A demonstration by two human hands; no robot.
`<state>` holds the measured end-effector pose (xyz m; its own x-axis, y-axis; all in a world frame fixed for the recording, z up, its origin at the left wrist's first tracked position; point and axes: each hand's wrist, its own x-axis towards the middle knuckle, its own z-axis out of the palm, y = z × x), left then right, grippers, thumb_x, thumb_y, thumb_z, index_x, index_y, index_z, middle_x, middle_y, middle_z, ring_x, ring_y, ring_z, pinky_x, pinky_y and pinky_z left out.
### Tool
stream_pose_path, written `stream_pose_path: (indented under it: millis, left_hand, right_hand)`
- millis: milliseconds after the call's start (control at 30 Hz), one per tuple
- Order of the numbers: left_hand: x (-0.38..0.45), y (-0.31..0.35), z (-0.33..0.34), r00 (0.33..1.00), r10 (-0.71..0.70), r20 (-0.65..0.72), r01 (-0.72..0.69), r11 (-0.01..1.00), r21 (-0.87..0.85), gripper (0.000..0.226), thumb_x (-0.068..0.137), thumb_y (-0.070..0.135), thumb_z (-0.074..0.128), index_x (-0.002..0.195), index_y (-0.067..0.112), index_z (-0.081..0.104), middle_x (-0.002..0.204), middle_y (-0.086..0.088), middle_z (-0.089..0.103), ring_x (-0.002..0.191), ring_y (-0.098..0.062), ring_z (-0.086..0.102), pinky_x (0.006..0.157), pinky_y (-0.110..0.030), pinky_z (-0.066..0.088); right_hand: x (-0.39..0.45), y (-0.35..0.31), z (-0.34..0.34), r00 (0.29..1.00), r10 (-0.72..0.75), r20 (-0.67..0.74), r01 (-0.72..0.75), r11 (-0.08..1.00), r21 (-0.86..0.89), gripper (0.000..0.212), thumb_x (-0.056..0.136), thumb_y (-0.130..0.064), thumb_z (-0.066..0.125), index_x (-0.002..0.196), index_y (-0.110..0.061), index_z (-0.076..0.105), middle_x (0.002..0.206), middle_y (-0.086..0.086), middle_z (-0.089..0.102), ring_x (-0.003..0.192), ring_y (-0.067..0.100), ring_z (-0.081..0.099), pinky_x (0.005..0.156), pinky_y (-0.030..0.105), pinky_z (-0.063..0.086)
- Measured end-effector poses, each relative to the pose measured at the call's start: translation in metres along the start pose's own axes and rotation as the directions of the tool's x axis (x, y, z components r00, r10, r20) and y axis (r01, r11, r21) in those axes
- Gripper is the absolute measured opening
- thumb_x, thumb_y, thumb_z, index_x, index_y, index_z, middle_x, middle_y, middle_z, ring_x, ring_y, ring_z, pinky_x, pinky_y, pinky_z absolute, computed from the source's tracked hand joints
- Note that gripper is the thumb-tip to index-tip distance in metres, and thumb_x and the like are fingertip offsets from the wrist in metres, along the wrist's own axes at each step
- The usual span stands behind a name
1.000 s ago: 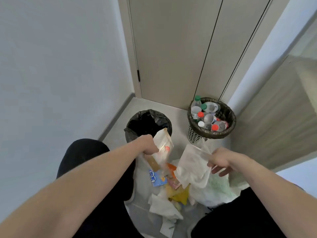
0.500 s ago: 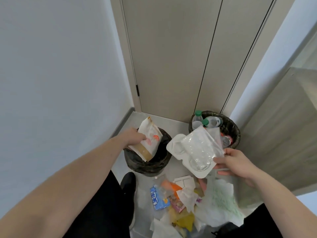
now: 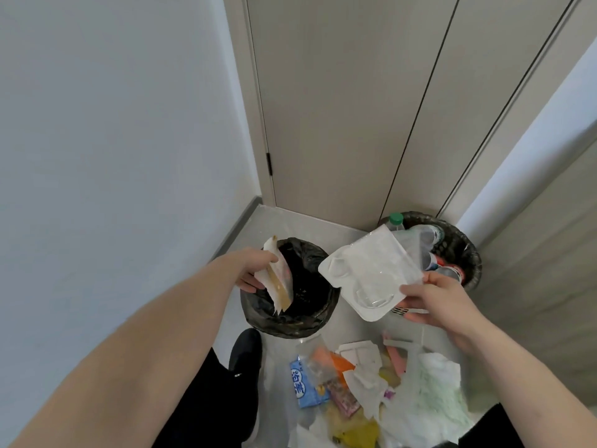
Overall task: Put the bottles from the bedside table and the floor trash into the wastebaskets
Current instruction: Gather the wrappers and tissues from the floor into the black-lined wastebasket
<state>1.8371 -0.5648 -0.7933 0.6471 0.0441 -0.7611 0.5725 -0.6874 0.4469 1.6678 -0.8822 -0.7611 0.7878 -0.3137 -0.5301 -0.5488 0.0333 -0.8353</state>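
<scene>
Wrapper (image 3: 280,279) in left hand (image 3: 251,272) shows no legible writing.

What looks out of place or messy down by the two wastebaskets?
A heap of loose trash is strewn on the floor in front of the black-bagged wastebasket: a blue packet, crumpled white paper, a pale green bag. The dark woven wastebasket is nearly brimming with bottles, a green-capped one poking above its rim.

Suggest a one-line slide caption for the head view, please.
Left hand lowers a wrapper into the black-lined bin; right hand holds a plastic tray.
</scene>
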Motion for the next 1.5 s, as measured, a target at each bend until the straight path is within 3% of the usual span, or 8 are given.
stream_pose_path:
  millis: [100, 300, 533, 733, 1000, 1233, 1400, 1500]
  left_hand:
    - [0.008, -0.003, -0.005, 0.999, 0.003, 0.032, -0.005, 0.998, 0.061, 0.059, 0.095, 0.055, 0.059, 0.137, 0.014, 0.050, 0.120, -0.007, 0.065, 0.097, -0.025, 0.073, 0.086, -0.040, 0.061]
    - [0.009, 0.005, -0.015, 0.979, 0.171, -0.112, -0.124, 0.932, 0.341, 0.043, 0.089, 0.040, 0.059, 0.111, 0.004, 0.066, 0.100, -0.016, 0.074, 0.088, -0.032, 0.075, 0.080, -0.044, 0.064]
    - [0.009, 0.013, -0.023, 0.961, 0.255, -0.109, -0.210, 0.924, 0.320, 0.041, 0.081, 0.028, 0.055, 0.111, 0.005, 0.071, 0.099, -0.016, 0.076, 0.090, -0.031, 0.076, 0.081, -0.042, 0.064]
    - [0.017, 0.005, -0.028, 0.961, 0.259, -0.098, -0.216, 0.922, 0.322, 0.042, 0.078, 0.027, 0.056, 0.109, 0.003, 0.072, 0.100, -0.015, 0.077, 0.093, -0.030, 0.076, 0.080, -0.043, 0.064]
    - [0.018, 0.005, -0.022, 0.953, 0.291, -0.081, -0.237, 0.886, 0.398, 0.037, 0.081, 0.029, 0.058, 0.106, 0.006, 0.072, 0.095, -0.016, 0.077, 0.092, -0.032, 0.075, 0.079, -0.042, 0.064]
    - [-0.008, 0.014, 0.024, 0.898, 0.440, 0.007, -0.356, 0.717, 0.600, 0.019, 0.083, 0.033, 0.060, 0.088, 0.017, 0.069, 0.100, -0.006, 0.074, 0.099, -0.029, 0.069, 0.090, -0.042, 0.058]
    - [-0.042, 0.014, 0.079, 0.857, 0.502, 0.119, -0.429, 0.563, 0.706, 0.034, 0.086, 0.039, 0.057, 0.113, 0.022, 0.069, 0.111, -0.001, 0.071, 0.103, -0.027, 0.065, 0.093, -0.042, 0.055]
    - [-0.054, 0.003, 0.127, 0.826, 0.520, 0.218, -0.483, 0.451, 0.751, 0.040, 0.087, 0.039, 0.056, 0.122, 0.021, 0.064, 0.121, -0.004, 0.068, 0.110, -0.029, 0.064, 0.094, -0.041, 0.054]
  right_hand:
    - [0.009, -0.005, 0.013, 1.000, 0.003, -0.015, -0.003, 1.000, 0.028, 0.017, 0.091, -0.005, 0.070, 0.090, -0.014, 0.056, 0.094, 0.013, 0.079, 0.075, 0.020, 0.074, 0.064, 0.033, 0.060]
    - [0.035, -0.009, 0.047, 0.999, -0.020, -0.026, 0.021, 0.998, 0.053, 0.016, 0.093, -0.006, 0.068, 0.089, -0.014, 0.055, 0.091, 0.013, 0.078, 0.072, 0.019, 0.075, 0.060, 0.033, 0.058]
    - [0.071, -0.003, 0.108, 1.000, 0.021, 0.016, -0.022, 0.998, 0.059, 0.014, 0.091, -0.006, 0.069, 0.097, -0.011, 0.057, 0.100, 0.018, 0.076, 0.079, 0.023, 0.075, 0.058, 0.030, 0.058]
    - [0.085, 0.004, 0.153, 0.990, 0.121, 0.075, -0.124, 0.991, 0.049, 0.016, 0.093, -0.008, 0.069, 0.104, -0.008, 0.056, 0.092, 0.013, 0.069, 0.075, 0.021, 0.074, 0.059, 0.032, 0.063]
    - [0.080, 0.008, 0.138, 0.967, 0.198, 0.161, -0.163, 0.965, -0.204, 0.038, 0.091, -0.029, 0.076, 0.119, -0.011, 0.058, 0.111, 0.011, 0.072, 0.097, 0.027, 0.074, 0.067, 0.039, 0.065]
    - [0.055, 0.011, 0.060, 0.982, 0.126, 0.143, -0.035, 0.855, -0.517, 0.017, 0.093, -0.018, 0.067, 0.110, -0.014, 0.064, 0.107, 0.012, 0.073, 0.088, 0.026, 0.074, 0.072, 0.044, 0.065]
    - [0.021, 0.039, 0.006, 0.983, 0.146, 0.107, -0.039, 0.749, -0.661, 0.021, 0.090, -0.024, 0.071, 0.109, -0.018, 0.064, 0.101, 0.009, 0.071, 0.085, 0.027, 0.074, 0.054, 0.031, 0.060]
    - [0.006, 0.072, -0.014, 0.988, 0.129, 0.084, -0.025, 0.672, -0.740, 0.026, 0.088, -0.035, 0.072, 0.108, -0.020, 0.063, 0.094, 0.003, 0.070, 0.079, 0.023, 0.069, 0.055, 0.031, 0.057]
